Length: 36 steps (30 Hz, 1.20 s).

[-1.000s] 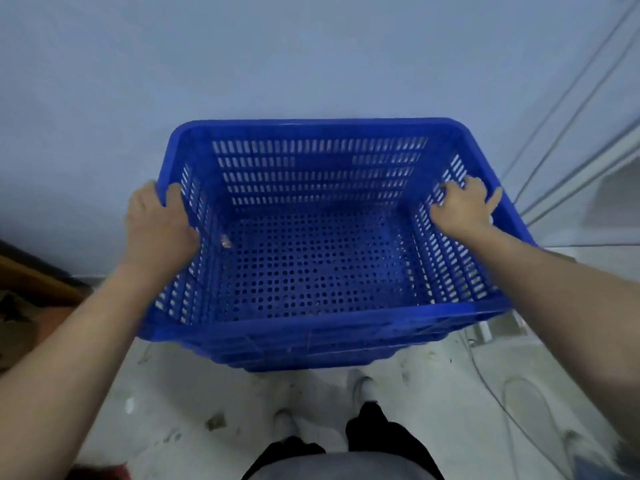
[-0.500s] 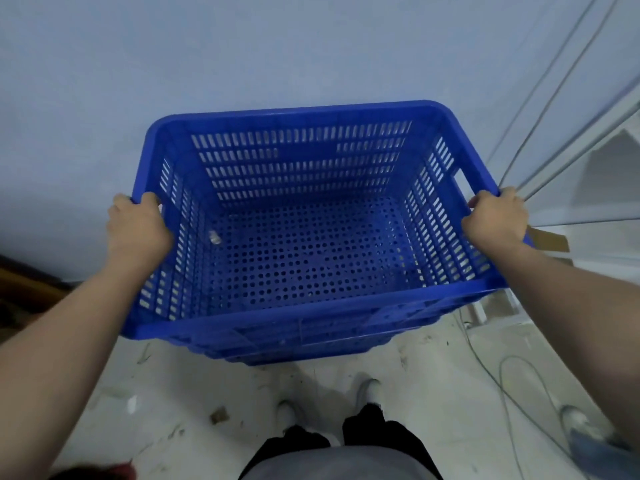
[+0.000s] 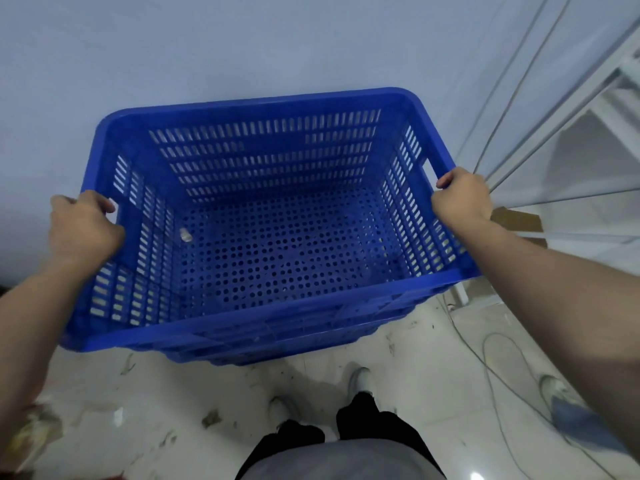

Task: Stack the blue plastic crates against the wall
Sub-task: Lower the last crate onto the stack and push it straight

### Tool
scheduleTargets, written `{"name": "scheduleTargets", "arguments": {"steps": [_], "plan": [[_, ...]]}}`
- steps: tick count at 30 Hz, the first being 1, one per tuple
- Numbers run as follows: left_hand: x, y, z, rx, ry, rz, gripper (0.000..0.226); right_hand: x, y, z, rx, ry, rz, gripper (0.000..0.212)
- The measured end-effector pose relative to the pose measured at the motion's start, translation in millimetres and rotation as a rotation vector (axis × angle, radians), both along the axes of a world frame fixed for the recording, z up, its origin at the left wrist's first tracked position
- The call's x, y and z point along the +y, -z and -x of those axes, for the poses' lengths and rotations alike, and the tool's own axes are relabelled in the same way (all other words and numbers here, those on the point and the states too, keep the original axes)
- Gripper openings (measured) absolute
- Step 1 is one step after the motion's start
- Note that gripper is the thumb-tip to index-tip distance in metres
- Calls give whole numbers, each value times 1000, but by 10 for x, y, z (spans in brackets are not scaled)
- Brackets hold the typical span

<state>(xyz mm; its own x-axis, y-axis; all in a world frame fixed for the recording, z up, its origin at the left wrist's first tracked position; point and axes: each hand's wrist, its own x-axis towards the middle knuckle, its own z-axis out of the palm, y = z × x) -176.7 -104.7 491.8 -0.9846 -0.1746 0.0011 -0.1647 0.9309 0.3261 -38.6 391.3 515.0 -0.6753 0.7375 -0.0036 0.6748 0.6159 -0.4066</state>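
Stained pale floor (image 3: 433, 393) nearest, left hand (image 3: 81, 225) and right hand (image 3: 462, 199) clenched on side rims of top blue crate (image 3: 277, 313), nested on crates below, far edge just beside grey wall (image 3: 242, 46).

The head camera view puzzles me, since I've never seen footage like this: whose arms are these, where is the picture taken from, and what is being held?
The camera sits on a person's head and looks forward and down, so you see their own two bare arms reaching out. The left hand and the right hand each grip a short side of a blue crate, with the fingers curled over its rim by the handle slots. The crate is empty apart from a small pale scrap on its perforated bottom. It sits on top of more blue crates, whose edges show just beneath it. Behind stands a pale wall. Below are a scuffed white floor, loose cables, and the person's shoes.
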Motion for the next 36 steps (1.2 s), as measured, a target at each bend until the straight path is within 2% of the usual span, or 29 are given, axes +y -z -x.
{"name": "scheduleTargets", "arguments": {"steps": [5, 8, 12, 16, 21, 28, 36], "plan": [[-25, 93, -113, 61, 26, 4, 29, 37, 14, 19, -41, 3, -74, 12], [-32, 93, -119, 65, 35, -12, 28, 42, 44, 37, -61, 7, -102, 19], [-121, 86, -58, 24, 42, 14, 31, -2, 82, -14, -78, 7, -98, 21], [-169, 9, 43, -23, 32, 5, 35, -65, 100, -26, -58, -17, -53, 11], [-143, 19, 29, -9, 19, -10, 36, -104, 168, -26, -90, -25, -108, 21], [-149, -11, -167, -19, 60, 86, 49, -150, 217, -162, -127, -59, -192, 21], [-50, -70, -28, -10, 52, 1, 38, -175, 196, -30, -171, -43, -192, 25]]}}
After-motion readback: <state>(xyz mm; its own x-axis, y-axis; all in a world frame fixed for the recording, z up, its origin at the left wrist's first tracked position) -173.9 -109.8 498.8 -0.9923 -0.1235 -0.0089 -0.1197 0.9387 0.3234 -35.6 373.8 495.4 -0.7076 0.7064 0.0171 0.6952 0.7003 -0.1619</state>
